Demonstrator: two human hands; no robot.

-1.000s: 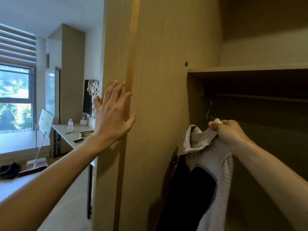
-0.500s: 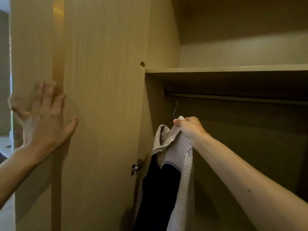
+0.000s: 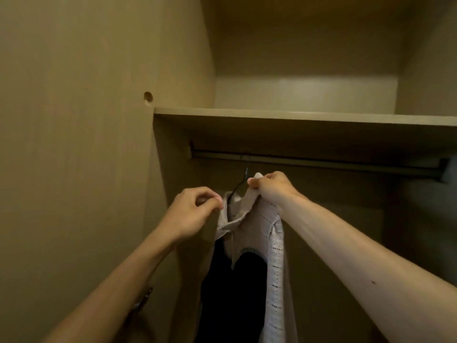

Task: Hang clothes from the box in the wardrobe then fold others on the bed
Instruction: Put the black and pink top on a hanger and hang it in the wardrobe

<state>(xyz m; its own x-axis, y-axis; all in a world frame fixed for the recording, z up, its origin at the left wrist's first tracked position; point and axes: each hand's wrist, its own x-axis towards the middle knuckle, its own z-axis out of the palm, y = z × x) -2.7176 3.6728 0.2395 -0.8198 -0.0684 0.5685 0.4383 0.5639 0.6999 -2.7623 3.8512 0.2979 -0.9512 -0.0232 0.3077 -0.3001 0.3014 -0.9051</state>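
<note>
Centre frame, we log one pale knit top on a dark hanger just below the wardrobe rail, our right hand gripping its collar, left hand pinching the opposite edge, likely to square it there.

A hanger with a pale knitted top hangs from the rail under the shelf.

No readable text, label or number anywhere.

L hand | off wardrobe door | now pinching knit top collar
</note>
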